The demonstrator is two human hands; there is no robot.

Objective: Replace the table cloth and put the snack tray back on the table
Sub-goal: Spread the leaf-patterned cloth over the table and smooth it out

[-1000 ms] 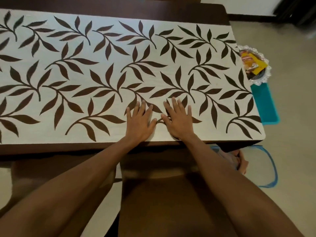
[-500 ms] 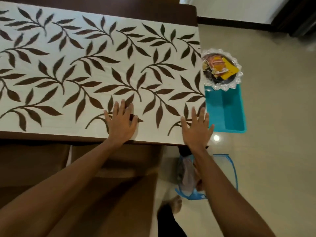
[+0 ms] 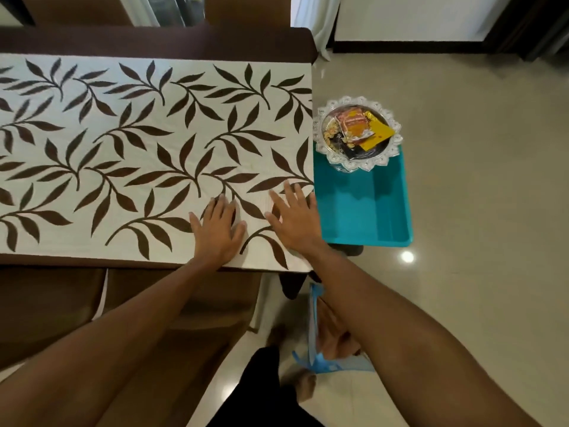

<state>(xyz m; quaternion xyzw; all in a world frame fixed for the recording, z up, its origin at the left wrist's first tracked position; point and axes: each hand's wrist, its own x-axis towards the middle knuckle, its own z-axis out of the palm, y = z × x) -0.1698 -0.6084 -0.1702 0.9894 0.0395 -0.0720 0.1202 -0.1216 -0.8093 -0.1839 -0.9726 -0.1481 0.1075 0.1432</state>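
While smoothing leaf-print table cloth (image 3: 147, 155) with left hand (image 3: 217, 234), right hand (image 3: 295, 221) flat, fingers (image 3: 221, 206) apart, press evenly rightward.

Bare forearms (image 3: 400, 318) run uncovered to the left hand (image 3: 217, 234) and right hand (image 3: 295, 221). At six o'clock, a black fabric trouser leg (image 3: 261, 386) ends at a bare foot (image 3: 306, 388).

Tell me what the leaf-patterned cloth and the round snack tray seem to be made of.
Leaf-patterned cloth: likely woven fabric, matte, with fine ribbing visible. Snack tray: probably clear glass or plastic, glossy; its scalloped rim glints and looks translucent.
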